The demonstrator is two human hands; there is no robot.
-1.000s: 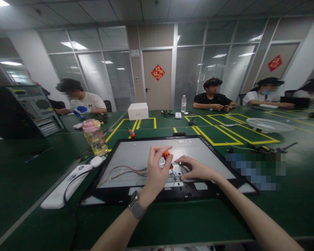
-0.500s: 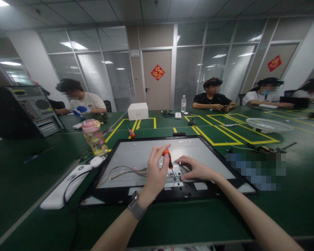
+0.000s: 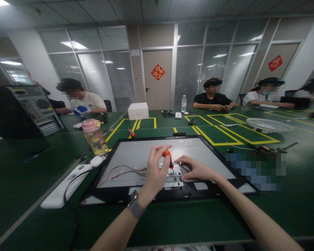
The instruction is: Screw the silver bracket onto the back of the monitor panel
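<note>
A monitor panel (image 3: pixel 136 155) lies face down in its black frame on the green table, its grey metal back showing. My left hand (image 3: pixel 155 170) is closed round a small orange-handled screwdriver (image 3: pixel 168 157) held upright, tip down on a small circuit board (image 3: pixel 174 172) near the panel's lower middle. My right hand (image 3: pixel 195 169) rests on that board beside the screwdriver tip, fingers curled and pressed down on it. Thin coloured wires (image 3: pixel 122 171) run left from the board across the metal back. A watch (image 3: pixel 134 207) sits on my left wrist.
A pink-lidded bottle (image 3: pixel 94 136), a white mouse-like object (image 3: pixel 96 161) and a long white cover (image 3: pixel 64 186) with a black cable lie left of the panel. A computer case (image 3: pixel 28 109), a white box (image 3: pixel 138 111), a fan grille (image 3: pixel 269 124) and several seated people ring the table.
My left hand has turned the orange screwdriver slightly between its fingers; the handle stands a little more upright. My right hand has stayed on the board.
</note>
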